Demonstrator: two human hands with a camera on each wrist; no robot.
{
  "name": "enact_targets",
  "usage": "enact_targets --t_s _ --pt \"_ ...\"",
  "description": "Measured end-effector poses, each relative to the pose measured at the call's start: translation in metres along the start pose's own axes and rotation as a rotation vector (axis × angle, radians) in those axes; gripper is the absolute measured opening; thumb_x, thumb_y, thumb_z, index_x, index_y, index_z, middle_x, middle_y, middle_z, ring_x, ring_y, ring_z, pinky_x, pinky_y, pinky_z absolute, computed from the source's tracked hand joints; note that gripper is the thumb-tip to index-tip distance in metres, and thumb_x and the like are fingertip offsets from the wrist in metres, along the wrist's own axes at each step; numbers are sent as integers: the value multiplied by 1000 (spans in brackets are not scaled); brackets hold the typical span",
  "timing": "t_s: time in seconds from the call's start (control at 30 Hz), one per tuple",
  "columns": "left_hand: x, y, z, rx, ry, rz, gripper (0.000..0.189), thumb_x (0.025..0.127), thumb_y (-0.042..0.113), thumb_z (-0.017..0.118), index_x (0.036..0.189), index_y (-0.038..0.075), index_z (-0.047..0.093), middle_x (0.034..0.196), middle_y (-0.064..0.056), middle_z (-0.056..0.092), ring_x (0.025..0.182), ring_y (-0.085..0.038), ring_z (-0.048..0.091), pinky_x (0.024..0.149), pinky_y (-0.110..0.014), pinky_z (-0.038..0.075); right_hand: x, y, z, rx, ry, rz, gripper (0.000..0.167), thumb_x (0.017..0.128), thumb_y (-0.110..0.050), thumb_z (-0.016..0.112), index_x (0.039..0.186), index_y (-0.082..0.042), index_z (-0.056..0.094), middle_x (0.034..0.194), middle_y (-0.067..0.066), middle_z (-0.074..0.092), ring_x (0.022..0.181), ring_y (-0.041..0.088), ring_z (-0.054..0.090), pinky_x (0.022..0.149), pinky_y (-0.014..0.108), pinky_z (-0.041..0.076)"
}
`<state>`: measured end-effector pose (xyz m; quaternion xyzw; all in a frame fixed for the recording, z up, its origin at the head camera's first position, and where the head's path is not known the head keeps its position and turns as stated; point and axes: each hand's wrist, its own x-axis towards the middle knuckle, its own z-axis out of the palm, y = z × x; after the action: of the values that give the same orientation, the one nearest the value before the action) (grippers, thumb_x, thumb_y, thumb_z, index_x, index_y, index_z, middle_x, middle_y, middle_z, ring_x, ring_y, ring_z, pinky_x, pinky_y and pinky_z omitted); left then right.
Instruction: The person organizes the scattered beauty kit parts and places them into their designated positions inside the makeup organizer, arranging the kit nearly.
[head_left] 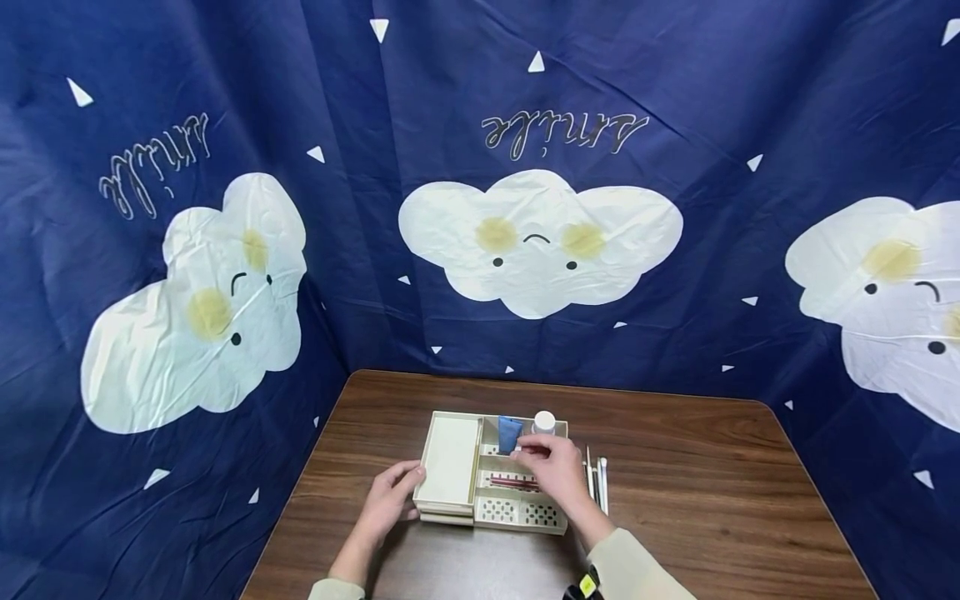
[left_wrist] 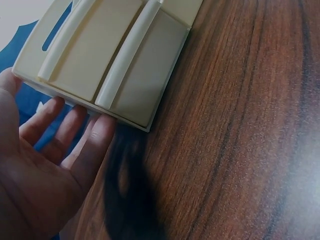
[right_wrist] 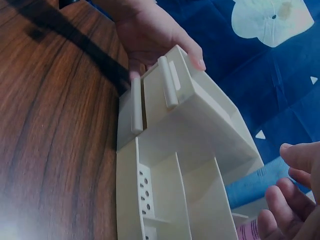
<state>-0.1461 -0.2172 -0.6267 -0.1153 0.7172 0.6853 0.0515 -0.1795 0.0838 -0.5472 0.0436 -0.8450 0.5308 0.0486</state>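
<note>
A cream desk organizer (head_left: 448,460) with two drawers on its left stands on the table. My left hand (head_left: 392,497) rests against its left side, thumb at the top edge and fingers along the drawer side. A blue squeeze tube (head_left: 510,433) stands in the back compartment, beside a white-capped bottle (head_left: 544,422). My right hand (head_left: 553,468) is over the compartments, fingertips right by the tube's lower edge. In the right wrist view, the loosely bent fingers (right_wrist: 285,197) have nothing between them, with the tube (right_wrist: 260,182) just beyond.
Dark red slim sticks (head_left: 513,481) lie in the middle compartment. The front compartments have perforated bottoms (head_left: 498,510). Several thin brush-like sticks (head_left: 602,483) are at the organizer's right side. The wooden table (head_left: 697,483) meets a blue curtain (head_left: 360,250) with cloud prints.
</note>
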Motion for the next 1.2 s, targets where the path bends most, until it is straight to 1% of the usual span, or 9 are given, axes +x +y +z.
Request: enact_targets --t_s 0.23,0.37,0.57,0.67,0.87,0.97,1.07,1.2 --pt "1 -2 0 3 18 1 51 97 36 70 132 -1 64 107 -13 68 80 -22 71 64 -40 64 0 10 -10 28 23 20 17 79 -12 88 95 -13 82 86 3 78 75 7 68 67 19 56" --pt "1 -1 0 -7 16 2 50 97 36 71 131 0 64 106 -13 68 80 -22 71 65 -41 64 0 18 -15 28 34 41 18 78 -12 88 96 -11 82 87 2 79 75 5 69 67 18 56" --pt "1 0 1 -2 22 -13 52 96 37 71 132 1 64 108 -13 68 81 -22 71 65 -41 64 -3 30 -23 -61 77 52 21 76 -17 90 95 -12 82 80 -3 77 71 4 66 65 20 53" --pt "0 0 1 1 24 -15 52 96 37 71 133 1 64 109 -13 68 82 -22 71 66 -40 64 -4 36 -28 -87 93 70 21 76 -18 90 95 -13 82 79 -5 76 70 3 64 66 20 52" --pt "0 1 0 6 21 -11 50 97 37 70 132 2 64 108 -12 68 81 -22 71 65 -40 64 -6 42 -37 -98 92 104 21 78 -13 88 97 -12 82 80 -3 76 71 4 65 67 18 52" --pt "0 0 0 10 25 -15 50 97 36 70 133 2 64 108 -12 68 81 -22 71 66 -41 64 -7 45 -42 -101 96 99 20 78 -13 88 97 -11 81 81 0 76 71 6 66 66 18 52" --pt "0 -1 0 13 30 -14 50 98 36 69 133 2 63 108 -12 68 82 -22 71 66 -41 64 -8 51 -47 -108 104 102 19 78 -15 89 94 -11 81 80 -1 76 70 5 64 64 18 51" --pt "0 -1 1 11 32 -10 50 97 36 70 133 2 64 108 -12 68 82 -22 71 66 -41 64 -9 60 -52 -132 122 111 18 76 -16 90 91 -13 81 78 -3 74 67 1 60 64 19 49"
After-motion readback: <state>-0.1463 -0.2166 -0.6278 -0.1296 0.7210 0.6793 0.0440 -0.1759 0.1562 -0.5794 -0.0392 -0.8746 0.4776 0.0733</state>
